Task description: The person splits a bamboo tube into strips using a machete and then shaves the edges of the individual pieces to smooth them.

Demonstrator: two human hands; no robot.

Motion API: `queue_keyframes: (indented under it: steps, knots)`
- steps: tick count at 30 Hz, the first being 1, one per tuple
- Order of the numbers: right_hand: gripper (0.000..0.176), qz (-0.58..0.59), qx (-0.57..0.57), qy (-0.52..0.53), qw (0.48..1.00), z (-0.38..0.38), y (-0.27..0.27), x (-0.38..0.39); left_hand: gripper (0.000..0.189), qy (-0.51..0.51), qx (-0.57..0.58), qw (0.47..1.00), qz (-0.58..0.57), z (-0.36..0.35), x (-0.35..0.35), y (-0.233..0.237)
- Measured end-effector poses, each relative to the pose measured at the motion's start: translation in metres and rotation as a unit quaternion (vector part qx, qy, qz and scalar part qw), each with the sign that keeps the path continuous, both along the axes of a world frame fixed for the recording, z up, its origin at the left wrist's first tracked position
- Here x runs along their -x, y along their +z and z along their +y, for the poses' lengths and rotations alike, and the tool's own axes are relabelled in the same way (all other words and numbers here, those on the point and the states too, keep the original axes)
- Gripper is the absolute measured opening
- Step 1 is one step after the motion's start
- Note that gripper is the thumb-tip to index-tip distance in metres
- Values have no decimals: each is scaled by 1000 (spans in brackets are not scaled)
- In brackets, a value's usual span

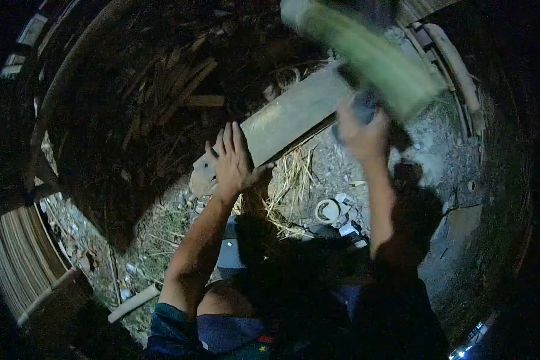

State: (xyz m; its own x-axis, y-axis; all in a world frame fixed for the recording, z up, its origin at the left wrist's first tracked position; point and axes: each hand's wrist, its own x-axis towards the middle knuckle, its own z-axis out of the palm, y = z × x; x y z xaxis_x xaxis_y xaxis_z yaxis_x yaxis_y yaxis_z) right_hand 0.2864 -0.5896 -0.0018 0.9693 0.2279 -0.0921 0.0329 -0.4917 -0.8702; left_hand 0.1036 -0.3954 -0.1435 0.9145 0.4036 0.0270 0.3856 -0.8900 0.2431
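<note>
My left hand (231, 162) lies flat on the near end of a pale wooden board (300, 111), its fingers stretched out and slightly apart. The board slants up to the right across the ground. At its far end my right hand (364, 135) is closed around a dark, bluish object (366, 107) that is too blurred to name. Just above and beyond that hand, a thick green length that looks like bamboo (372, 57) slants across the view, smeared by motion. It overlaps the board's far end.
Dry straw (294, 174) and a pale ring-shaped roll (327, 210) lie on the ground between my arms. Wood scraps (180, 90) fill the shadowed area beyond the board. A bundle of thin strips (21, 258) stands at left, near a short pale tube (134, 303).
</note>
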Motion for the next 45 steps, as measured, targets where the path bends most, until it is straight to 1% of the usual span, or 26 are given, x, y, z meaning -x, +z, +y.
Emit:
queue_keyframes:
  steps: [2, 4, 6, 8, 10, 12, 14, 16, 18, 20, 21, 22, 23, 24, 25, 26, 28, 30, 31, 32, 34, 36, 38, 40, 44, 45]
  knots:
    - [55, -114, 222, 49, 967, -28, -59, 28, 134, 3, 6, 999, 37, -3, 5, 4]
    - [55, -118, 193, 51, 973, -38, -79, 25, 130, -20, -11, 1000, -20, 10, 7, -20]
    - [55, -67, 194, 39, 978, -63, -82, 48, 133, 8, 22, 999, 34, 4, 0, 5]
    - [41, -15, 193, 47, 980, -51, -69, 23, 136, -21, 12, 1000, -19, 9, 4, -15]
    - [32, -75, 148, 54, 985, -48, -50, 42, 139, -5, 51, 999, 3, 11, 3, 1]
    - [22, 124, 40, 53, 990, -57, -49, 52, 141, 11, 94, 995, 27, 13, -5, 16]
    - [21, 100, -23, 63, 993, -62, -45, 66, 143, 58, 178, 976, -111, 17, -11, 31]
    - [29, 317, -50, 96, 942, -54, 0, 72, 137, 17, 153, 972, -179, 18, -22, 54]
    - [26, 342, -66, 107, 931, -51, 3, 79, 129, -20, 244, 933, -263, 13, -29, 62]
    - [25, 405, -135, 91, 900, -48, -4, 95, 91, 80, 448, 862, -222, -13, -19, 77]
    - [22, 478, -202, 89, 850, -44, -15, 104, 79, 97, 533, 809, -228, -25, -13, 81]
    - [22, 540, -274, 80, 792, -40, -23, 111, 81, 100, 432, 876, -189, -23, -6, 66]
    - [23, 554, -308, 91, 768, -36, -20, 114, 88, 125, 337, 920, -156, -23, -3, 91]
    - [24, 567, -340, 114, 742, -38, -16, 113, 101, 18, 214, 930, -297, -11, -9, 94]
    - [24, 562, -349, 99, 743, -49, -18, 114, 106, -19, 235, 896, -376, 4, -19, 100]
    - [23, 578, -342, 120, 731, -52, -22, 114, 106, -26, 232, 898, -373, 21, -26, 118]
    - [23, 605, -341, 168, 700, -55, -22, 110, 100, -156, 151, 955, -204, 54, -30, 158]
    - [23, 579, -303, 192, 732, -57, -18, 105, 87, -117, 354, 913, -164, 59, -40, 162]
    - [23, 580, -305, 208, 726, -56, -10, 100, 78, -181, 195, 953, -145, 63, -44, 166]
    - [22, 560, -301, 200, 745, -54, -1, 97, 76, -173, 191, 964, -71, 56, -46, 170]
    - [22, 541, -296, 198, 762, -57, 13, 93, 78, -199, 196, 956, -94, 51, -45, 156]
    - [28, 493, -187, 179, 830, -61, 25, 92, 79, -178, 200, 957, -112, 45, -32, 146]
    - [30, 481, -192, 179, 836, -60, 29, 105, 78, -182, 149, 958, -165, 40, -20, 138]
    - [32, 445, -115, 189, 868, -59, 26, 110, 77, -122, 206, 947, -215, 34, -8, 141]
    - [23, 438, -136, 233, 857, -48, 37, 114, 76, -63, 169, 972, -152, 33, 20, 154]
    - [23, 492, -165, 208, 829, -42, 39, 122, 75, 1, 255, 946, -200, 17, 23, 147]
